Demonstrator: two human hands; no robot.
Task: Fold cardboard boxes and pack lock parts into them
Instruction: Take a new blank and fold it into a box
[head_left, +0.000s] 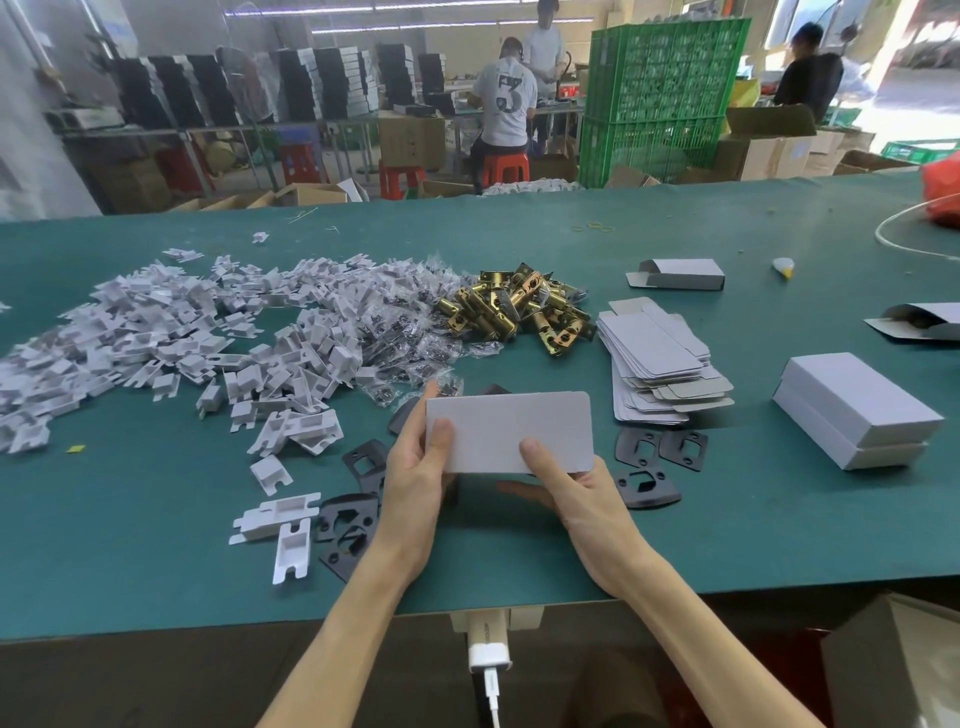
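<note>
Presently, both hands pinch the white carton (509, 434), thumbs on top: left hand (415, 483) at its left end, right hand (576, 499) at its lower right corner, above the counter (727, 525) near its front edge. Risk: uneven squeezing may crease a panel off its score lines; forearms could sweep the black strike plates (647, 486) lying just beside off that edge.

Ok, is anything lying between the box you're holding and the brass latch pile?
Nothing blocks it. The cardboard box, gripped by the left hand and right hand, faces the brass latches across mostly bare table; clear packets lie leftward.
</note>
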